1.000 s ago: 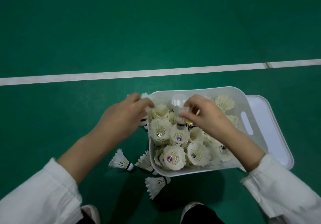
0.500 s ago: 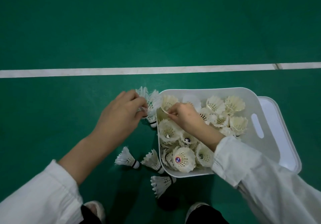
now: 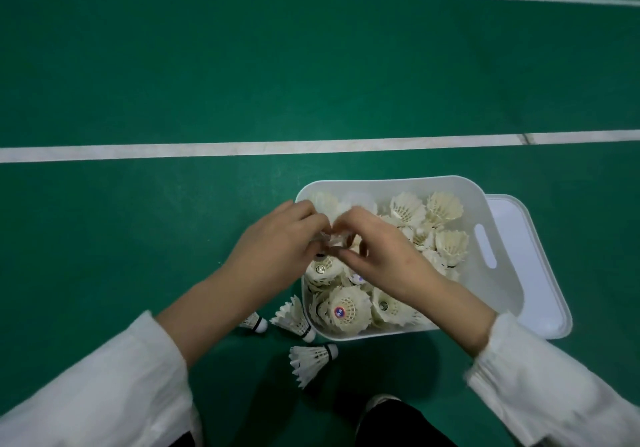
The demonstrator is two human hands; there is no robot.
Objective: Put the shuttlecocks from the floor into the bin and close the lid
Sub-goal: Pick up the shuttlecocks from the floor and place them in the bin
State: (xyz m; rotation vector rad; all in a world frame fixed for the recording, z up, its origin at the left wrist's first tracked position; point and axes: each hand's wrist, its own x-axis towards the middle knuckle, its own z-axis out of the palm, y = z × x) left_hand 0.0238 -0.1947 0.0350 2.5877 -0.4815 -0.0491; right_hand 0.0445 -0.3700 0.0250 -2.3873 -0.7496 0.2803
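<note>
A white plastic bin (image 3: pixel 381 181) stands on the green floor, filled with several white shuttlecocks (image 3: pixel 408 209). My left hand (image 3: pixel 277 249) and my right hand (image 3: pixel 384 256) meet over the bin's left rim. The curled fingers of both close round a small bunch of shuttlecocks (image 3: pixel 335 238), which they mostly hide. Three shuttlecocks lie on the floor by the bin's near left corner: one (image 3: pixel 311 360) in front, one (image 3: pixel 292 318) against the wall, and one (image 3: pixel 257 323) half under my left forearm. The white lid (image 3: pixel 533 273) lies flat under the bin's right side.
White court lines (image 3: pixel 207 150) cross the green floor beyond the bin. My shoes and dark trousers (image 3: pixel 398 422) are at the bottom edge, just behind the nearest loose shuttlecock. White sleeves cover both forearms.
My left hand has carried its bunch of shuttlecocks rightward over the bin's rim. My right hand has come up from inside the bin to meet it.
</note>
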